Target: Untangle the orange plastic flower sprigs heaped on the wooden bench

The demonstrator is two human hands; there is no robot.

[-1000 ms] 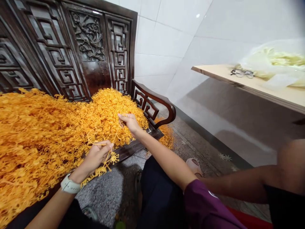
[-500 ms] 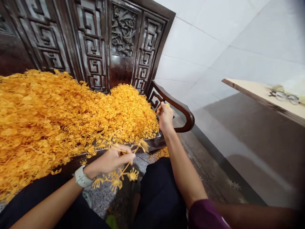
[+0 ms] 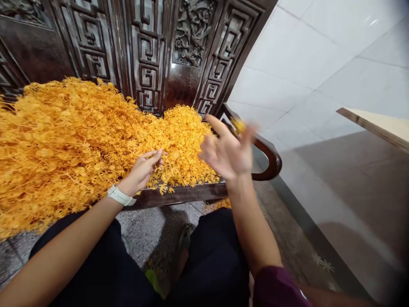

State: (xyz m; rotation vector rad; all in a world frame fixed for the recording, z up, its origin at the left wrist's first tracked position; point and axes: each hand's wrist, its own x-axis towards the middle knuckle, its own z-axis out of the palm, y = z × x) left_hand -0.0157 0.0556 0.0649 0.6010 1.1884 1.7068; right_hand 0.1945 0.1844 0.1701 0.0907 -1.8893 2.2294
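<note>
A large heap of orange-yellow plastic flower sprays [image 3: 79, 132] covers the seat of a dark carved wooden bench [image 3: 179, 194]. Over the heap's front edge, my left hand [image 3: 142, 170] pinches a thin stem of a yellow flower spray [image 3: 169, 164] between thumb and fingers. The rest of that spray merges with the heap behind it. Near the bench's right armrest, my right hand [image 3: 228, 153] is raised, with its fingers spread and smeared by motion. A small blurred yellow piece [image 3: 238, 125] shows just beyond the fingers; whether it touches them is unclear.
The bench's curved armrest [image 3: 275, 164] stands at the right, beside a white tiled wall [image 3: 287, 76]. A pale board edge [image 3: 370, 125] juts in at far right. More yellow pieces [image 3: 220, 204] lie below the bench, and star-shaped bits [image 3: 322, 262] on the floor.
My left hand has moved from above my lap up to the heap, with the spray. My right hand has gone from closed to spread fingers. The view has shifted left.
</note>
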